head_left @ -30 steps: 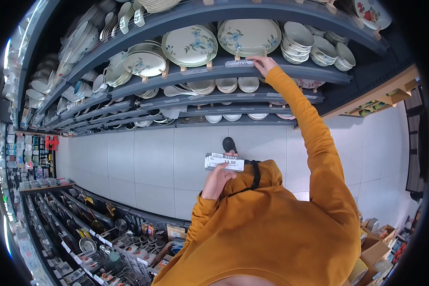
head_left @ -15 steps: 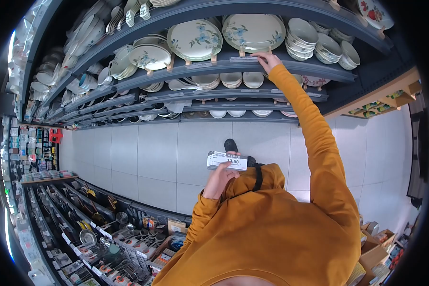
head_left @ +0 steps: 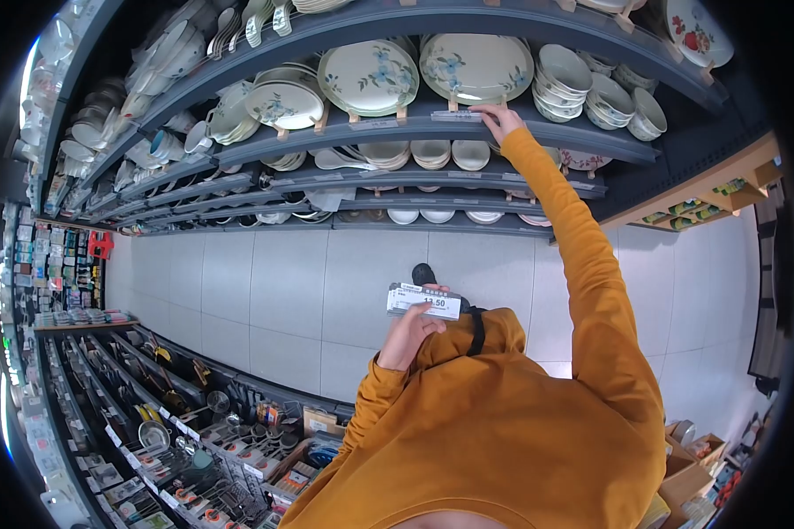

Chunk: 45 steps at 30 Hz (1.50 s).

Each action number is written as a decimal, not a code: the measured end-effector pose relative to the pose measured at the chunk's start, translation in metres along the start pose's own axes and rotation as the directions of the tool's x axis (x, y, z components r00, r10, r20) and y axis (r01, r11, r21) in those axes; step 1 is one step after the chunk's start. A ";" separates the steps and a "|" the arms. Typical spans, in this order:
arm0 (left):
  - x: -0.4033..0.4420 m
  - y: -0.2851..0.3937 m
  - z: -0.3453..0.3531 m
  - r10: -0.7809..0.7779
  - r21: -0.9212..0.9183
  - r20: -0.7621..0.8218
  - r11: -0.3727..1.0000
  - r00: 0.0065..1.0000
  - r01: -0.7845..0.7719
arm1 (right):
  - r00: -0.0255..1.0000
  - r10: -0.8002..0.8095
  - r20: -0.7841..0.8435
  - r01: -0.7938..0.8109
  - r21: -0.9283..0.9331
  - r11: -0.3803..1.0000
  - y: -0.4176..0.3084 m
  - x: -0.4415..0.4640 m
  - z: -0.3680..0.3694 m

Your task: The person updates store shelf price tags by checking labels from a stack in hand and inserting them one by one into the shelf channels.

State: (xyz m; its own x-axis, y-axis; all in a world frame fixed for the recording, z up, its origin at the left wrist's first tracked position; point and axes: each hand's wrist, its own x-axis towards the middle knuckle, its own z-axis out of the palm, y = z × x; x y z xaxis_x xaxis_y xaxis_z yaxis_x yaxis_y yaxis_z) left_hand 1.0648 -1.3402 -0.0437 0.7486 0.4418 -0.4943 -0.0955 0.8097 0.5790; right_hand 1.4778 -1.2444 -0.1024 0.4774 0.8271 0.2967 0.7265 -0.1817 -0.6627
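Note:
My left hand (head_left: 412,333) is closed around a stack of price tags (head_left: 425,302), held in front of my body. The thumb lies across the top tag, which reads what looks like 13.50. My right hand (head_left: 500,122) reaches out to the shelf edge, its fingers pinched at the right end of a price tag (head_left: 454,115) in the clear label strip. Just above that tag stands a large oval plate (head_left: 476,69) with blue flowers, propped on small wooden stands. A second flowered plate (head_left: 369,78) is to its left, and stacked bowls (head_left: 563,81) are to its right.
Dark shelves (head_left: 326,134) with more dishes run along the far side of the aisle. Behind me on the left, racks hold kitchen utensils (head_left: 238,441). Cardboard boxes (head_left: 684,476) stand at the lower right. Pale tiles (head_left: 282,291) cover the floor.
The view has shifted slightly, so the shelf sits a little lower and further right. My right hand stays at the shelf-edge tag, and my left hand keeps the stack.

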 end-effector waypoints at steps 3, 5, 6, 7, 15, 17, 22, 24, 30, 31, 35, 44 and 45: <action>0.000 0.001 0.000 0.009 0.008 0.002 1.000 1.000 -0.009 | 1.000 0.004 -0.012 -0.004 -0.016 1.000 -0.004 -0.002 -0.001; 0.000 0.000 -0.003 0.009 -0.002 -0.005 1.000 1.000 -0.009 | 1.000 -0.009 -0.011 0.009 -0.003 1.000 -0.001 0.000 0.000; 0.000 -0.001 -0.004 0.008 -0.007 -0.008 1.000 1.000 -0.008 | 1.000 -0.015 -0.011 0.015 0.003 1.000 0.000 0.000 0.000; 0.000 -0.002 -0.005 0.007 0.001 -0.010 1.000 1.000 -0.007 | 1.000 -0.009 -0.010 0.009 0.001 1.000 0.001 0.000 0.001; -0.002 0.001 -0.001 0.005 0.020 -0.021 1.000 1.000 -0.005 | 1.000 0.026 -0.005 -0.026 -0.007 1.000 -0.002 -0.001 0.000; -0.001 0.000 -0.004 0.005 0.019 -0.011 1.000 1.000 -0.005 | 1.000 0.017 -0.012 -0.017 -0.015 1.000 -0.002 -0.001 0.001; 0.001 -0.004 -0.011 0.001 0.010 0.004 1.000 1.000 -0.001 | 0.999 0.045 -0.012 -0.045 -0.010 0.999 0.003 0.000 0.005; 0.001 -0.004 -0.012 -0.002 0.007 0.011 1.000 1.000 0.001 | 0.999 0.045 -0.016 -0.045 -0.028 0.999 -0.004 -0.002 0.001; 0.001 -0.005 -0.010 -0.002 0.004 -0.003 1.000 1.000 0.002 | 0.995 0.102 0.008 -0.102 -0.014 0.995 -0.008 -0.002 -0.001; 0.000 -0.005 -0.010 -0.003 0.001 0.001 1.000 1.000 0.003 | 0.996 0.089 -0.001 -0.089 -0.010 0.996 -0.006 -0.002 0.000; -0.001 -0.003 -0.008 -0.007 0.000 0.006 1.000 1.000 0.007 | 1.000 0.012 -0.022 -0.011 0.029 1.000 -0.003 -0.002 0.002; 0.016 0.007 0.010 -0.092 0.043 0.011 0.995 0.996 0.091 | 0.986 -0.114 -0.123 0.140 0.228 0.964 -0.045 -0.024 -0.067; 0.022 0.008 0.010 -0.121 0.051 0.023 0.991 0.992 0.120 | 0.985 -0.143 -0.100 0.161 0.204 0.966 -0.056 -0.030 -0.086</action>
State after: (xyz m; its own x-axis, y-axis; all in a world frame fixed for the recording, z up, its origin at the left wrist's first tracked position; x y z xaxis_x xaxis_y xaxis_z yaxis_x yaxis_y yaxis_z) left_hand 1.0868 -1.3280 -0.0433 0.7696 0.3313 -0.5458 0.0283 0.8363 0.5476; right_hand 1.4652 -1.3047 -0.0151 0.4156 0.7871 0.4557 0.6774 0.0665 -0.7326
